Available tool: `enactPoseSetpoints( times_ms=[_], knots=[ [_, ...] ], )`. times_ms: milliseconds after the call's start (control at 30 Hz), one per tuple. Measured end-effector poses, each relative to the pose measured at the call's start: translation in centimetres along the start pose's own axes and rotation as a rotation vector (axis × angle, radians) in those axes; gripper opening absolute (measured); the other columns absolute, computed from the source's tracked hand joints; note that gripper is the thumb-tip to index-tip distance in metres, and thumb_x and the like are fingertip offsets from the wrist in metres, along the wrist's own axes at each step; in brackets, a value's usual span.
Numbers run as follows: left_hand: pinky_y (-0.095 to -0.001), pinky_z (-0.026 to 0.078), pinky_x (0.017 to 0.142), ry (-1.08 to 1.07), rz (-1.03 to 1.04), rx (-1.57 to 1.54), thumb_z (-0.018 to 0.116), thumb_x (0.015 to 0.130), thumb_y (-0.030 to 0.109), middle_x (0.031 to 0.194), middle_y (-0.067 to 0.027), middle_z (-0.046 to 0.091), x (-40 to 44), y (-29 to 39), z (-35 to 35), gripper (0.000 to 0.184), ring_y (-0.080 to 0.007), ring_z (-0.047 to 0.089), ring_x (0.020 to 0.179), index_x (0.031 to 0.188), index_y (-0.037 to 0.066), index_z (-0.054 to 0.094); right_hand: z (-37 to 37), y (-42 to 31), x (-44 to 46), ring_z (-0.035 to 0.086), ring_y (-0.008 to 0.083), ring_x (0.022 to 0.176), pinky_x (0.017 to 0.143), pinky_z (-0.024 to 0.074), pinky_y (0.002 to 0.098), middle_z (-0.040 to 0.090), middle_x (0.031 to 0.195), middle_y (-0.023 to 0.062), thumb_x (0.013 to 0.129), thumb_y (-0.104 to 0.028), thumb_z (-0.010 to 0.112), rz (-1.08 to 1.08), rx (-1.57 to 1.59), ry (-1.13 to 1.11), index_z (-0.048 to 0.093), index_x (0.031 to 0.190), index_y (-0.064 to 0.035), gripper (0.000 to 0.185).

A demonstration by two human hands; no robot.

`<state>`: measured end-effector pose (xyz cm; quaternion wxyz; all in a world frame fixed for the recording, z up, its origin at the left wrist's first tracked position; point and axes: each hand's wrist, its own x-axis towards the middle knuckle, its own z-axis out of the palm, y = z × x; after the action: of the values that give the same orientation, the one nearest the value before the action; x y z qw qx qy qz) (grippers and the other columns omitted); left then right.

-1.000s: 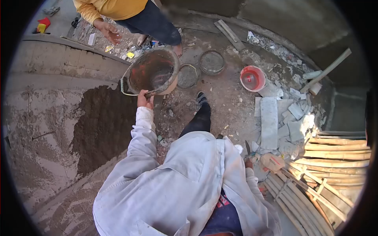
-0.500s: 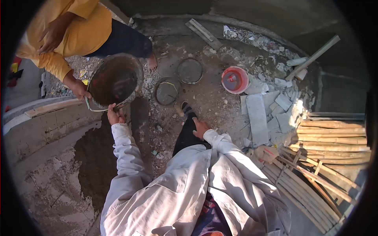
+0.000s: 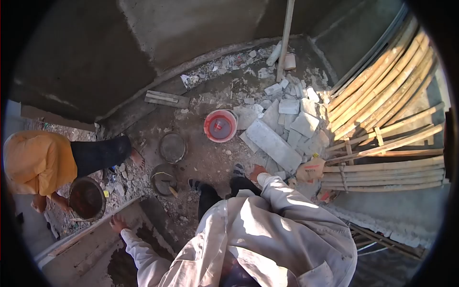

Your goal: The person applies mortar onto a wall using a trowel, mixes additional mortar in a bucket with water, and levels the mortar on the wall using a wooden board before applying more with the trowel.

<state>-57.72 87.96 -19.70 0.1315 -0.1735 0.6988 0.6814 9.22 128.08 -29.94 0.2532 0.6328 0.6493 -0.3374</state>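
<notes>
My left hand is at the top edge of a low wall, with its fingers apart and nothing held. A dark round bucket with stains inside is just beyond it, apart from my fingers. A co-worker's hand is at that bucket's rim. My right hand hangs beside my leg near a pale slab; its fingers are too small and foreshortened to read. Between me and the far wall are a bucket of grey mix, another grey-filled bucket and a red bucket.
The co-worker, in a yellow top, bends over at the left. Broken slabs and rubble lie right of the red bucket. Bamboo poles and a wooden ladder-like frame occupy the right side. A plank lies near the far wall.
My left hand has let go of the dark bucket, which has moved left and down beyond the low wall with the co-worker. The view has turned to the right.
</notes>
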Motion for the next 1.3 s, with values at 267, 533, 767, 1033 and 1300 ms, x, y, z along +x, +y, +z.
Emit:
enactPoseSetpoints(
  times_ms=[267, 533, 767, 1033, 1300],
  knots=[
    [-0.0470, 0.053, 0.076, -0.262, -0.886, 0.370, 0.046, 0.091, 0.037, 0.115, -0.0153, 0.062, -24.4, -20.5, -1.7, 0.041, -0.0320, 0.063, 0.098, 0.115, 0.007, 0.059, -3.8, 8.3, 6.8, 0.065, 0.0367, 0.102, 0.089, 0.0526, 0.0438, 0.066, 0.108, 0.0212, 0.084, -0.027, 0.052, -0.115, -0.060, 0.159, 0.072, 0.087, -0.0057, 0.029],
    [-0.0481, 0.052, 0.079, -0.652, -0.499, 1.138, 0.052, 0.086, 0.037, 0.104, -0.0199, 0.066, -27.8, -25.9, 10.8, 0.038, -0.0380, 0.065, 0.094, 0.104, 0.007, 0.067, -12.8, 14.1, 14.2, 0.067, 0.0301, 0.097, 0.081, 0.0546, 0.0372, 0.070, 0.101, 0.0131, 0.079, -0.029, 0.062, -0.246, -0.260, 0.148, 0.069, 0.092, -0.0057, 0.027],
    [-0.0425, 0.051, 0.076, -0.604, 0.140, 1.086, 0.058, 0.084, 0.024, 0.098, -0.0177, 0.069, -14.6, -23.2, 37.7, 0.025, -0.0348, 0.066, 0.088, 0.098, 0.007, 0.070, -25.0, 11.4, 14.4, 0.066, 0.0278, 0.102, 0.086, 0.0537, 0.0371, 0.071, 0.106, 0.0073, 0.071, -0.034, 0.083, -0.127, -0.658, -0.099, 0.072, 0.102, -0.0112, 0.041],
    [-0.0237, 0.047, 0.068, -0.776, 0.035, 0.197, 0.065, 0.084, 0.003, 0.104, -0.0057, 0.068, -22.1, -10.1, 68.6, 0.023, -0.0139, 0.065, 0.092, 0.107, 0.003, 0.061, -33.4, 10.5, 26.3, 0.064, 0.0400, 0.103, 0.088, 0.0522, 0.0490, 0.067, 0.108, 0.0219, 0.094, -0.030, 0.047, 0.072, -0.021, 0.245, 0.066, 0.105, -0.0058, 0.033],
    [-0.0256, 0.047, 0.062, -0.668, -0.314, 0.271, 0.063, 0.079, 0.004, 0.092, -0.0043, 0.067, -34.9, -20.5, 81.1, 0.023, -0.0137, 0.063, 0.076, 0.103, 0.005, 0.062, -64.3, 8.3, 56.4, 0.059, 0.0431, 0.105, 0.088, 0.0499, 0.0470, 0.061, 0.115, 0.0223, 0.075, -0.013, 0.067, -0.144, 0.491, 0.915, 0.050, 0.119, -0.0057, 0.048]
  ],
)
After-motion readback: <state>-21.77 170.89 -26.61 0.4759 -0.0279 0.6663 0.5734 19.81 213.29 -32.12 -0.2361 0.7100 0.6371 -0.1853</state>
